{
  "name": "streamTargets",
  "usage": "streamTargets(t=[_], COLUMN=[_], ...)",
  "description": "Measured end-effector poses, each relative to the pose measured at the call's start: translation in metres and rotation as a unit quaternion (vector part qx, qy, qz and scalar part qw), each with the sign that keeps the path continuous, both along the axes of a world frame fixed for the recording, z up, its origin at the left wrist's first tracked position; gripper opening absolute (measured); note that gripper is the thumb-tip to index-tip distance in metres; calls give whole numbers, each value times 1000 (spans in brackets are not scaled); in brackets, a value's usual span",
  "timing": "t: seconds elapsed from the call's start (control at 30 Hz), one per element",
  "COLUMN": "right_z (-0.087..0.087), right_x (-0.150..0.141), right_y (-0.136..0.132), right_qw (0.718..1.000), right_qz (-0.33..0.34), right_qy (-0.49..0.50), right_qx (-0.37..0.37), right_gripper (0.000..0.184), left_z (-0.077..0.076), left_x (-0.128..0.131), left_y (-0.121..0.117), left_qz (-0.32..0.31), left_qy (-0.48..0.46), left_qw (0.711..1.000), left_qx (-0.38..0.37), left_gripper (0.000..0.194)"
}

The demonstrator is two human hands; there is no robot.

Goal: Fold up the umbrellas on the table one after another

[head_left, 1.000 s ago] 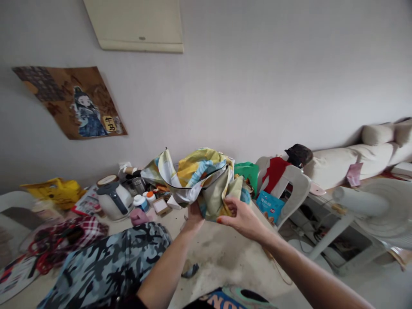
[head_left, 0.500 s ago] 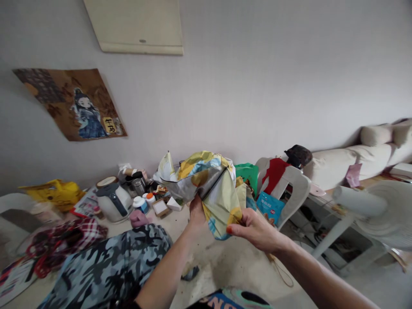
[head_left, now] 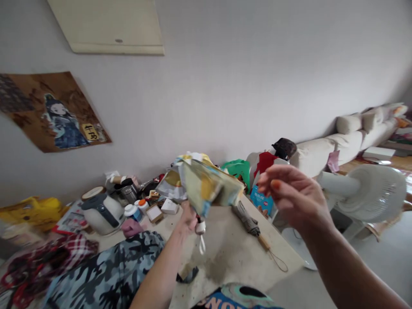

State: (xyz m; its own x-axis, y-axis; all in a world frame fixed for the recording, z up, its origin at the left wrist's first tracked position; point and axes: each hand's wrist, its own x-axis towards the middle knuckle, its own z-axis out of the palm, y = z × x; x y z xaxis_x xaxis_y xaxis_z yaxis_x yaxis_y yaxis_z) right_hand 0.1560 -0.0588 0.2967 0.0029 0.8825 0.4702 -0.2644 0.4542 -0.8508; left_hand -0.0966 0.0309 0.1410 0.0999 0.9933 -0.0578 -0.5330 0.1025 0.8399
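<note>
My right hand (head_left: 299, 201) has just come away from the yellow patterned umbrella (head_left: 201, 184), its fingers loosely curled and empty. So only my left hand (head_left: 188, 218) holds it now, fingers closed near the white handle (head_left: 200, 227), its loose folds above the counter (head_left: 222, 249). My shirt (head_left: 240, 291) shows "NO" among cut-off letters; I can't read the blue packet's (head_left: 261, 198) small print.

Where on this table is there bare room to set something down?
The widest bare patch, though stained, lies between the left forearm and the wooden-handled umbrella; a narrower strip runs right of that umbrella. It's crowded by the wall, around the kettle, bottles and boxes.
</note>
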Motion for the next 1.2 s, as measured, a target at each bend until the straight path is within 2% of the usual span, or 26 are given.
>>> streamTargets(t=[0.1, 0.17, 0.23, 0.37, 0.47, 0.53, 0.6, 0.67, 0.73, 0.77, 0.83, 0.9, 0.97, 1.03, 1.13, 1.2], right_z=[-18, -40, -64, -105, -118, -116, -108, -99, -93, -91, -89, -86, -80, -73, -61, -56], right_x=[27, 37, 40, 34, 27, 22, 17, 11, 7, 5, 5, 11, 21, 33, 47, 51], right_y=[33, 52, 64, 69, 59, 50, 44, 44, 53, 60, 74, 84, 87, 86, 82, 81], right_qw=[993, 988, 982, 967, 964, 966, 959, 938, 918, 911, 914, 936, 962, 979, 993, 996], right_qz=[-114, -140, -152, -179, -194, -219, -253, -274, -279, -280, -256, -180, -85, -31, -4, 3], right_qy=[33, 43, 44, 33, -5, -51, -124, -208, -272, -289, -307, -299, -259, -195, -99, -68], right_qx=[-22, -57, -104, -176, -183, -130, -39, 42, 80, 85, 71, 31, -13, -41, -61, -58], right_gripper=[20, 23, 26, 26, 28, 31, 37, 45, 50, 48, 34, 20, 19, 17, 21, 24], left_z=[15, 22, 25, 24, 23, 23, 23, 23, 24, 24, 24, 26, 29, 32, 36, 36], left_x=[-7, -8, -5, 4, 5, 3, 1, 1, 3, 4, 6, 4, 0, -5, -10, -9], left_y=[-8, -14, -20, -27, -29, -29, -29, -29, -30, -31, -32, -34, -35, -36, -36, -35], left_qz=[-49, -69, -69, -58, -65, -72, -79, -86, -97, -102, -106, -97, -88, -95, -115, -117], left_qy=[-127, -252, -329, -366, -343, -320, -304, -296, -293, -295, -305, -317, -317, -300, -283, -296], left_qw=[990, 964, 940, 927, 937, 945, 949, 951, 950, 949, 945, 941, 941, 945, 947, 944], left_qx=[-32, -55, -64, -48, -26, -16, -17, -26, -36, -40, -49, -60, -75, -92, -96, -82], left_gripper=[25, 24, 26, 32, 38, 40, 39, 38, 38, 37, 37, 35, 32, 29, 25, 25])
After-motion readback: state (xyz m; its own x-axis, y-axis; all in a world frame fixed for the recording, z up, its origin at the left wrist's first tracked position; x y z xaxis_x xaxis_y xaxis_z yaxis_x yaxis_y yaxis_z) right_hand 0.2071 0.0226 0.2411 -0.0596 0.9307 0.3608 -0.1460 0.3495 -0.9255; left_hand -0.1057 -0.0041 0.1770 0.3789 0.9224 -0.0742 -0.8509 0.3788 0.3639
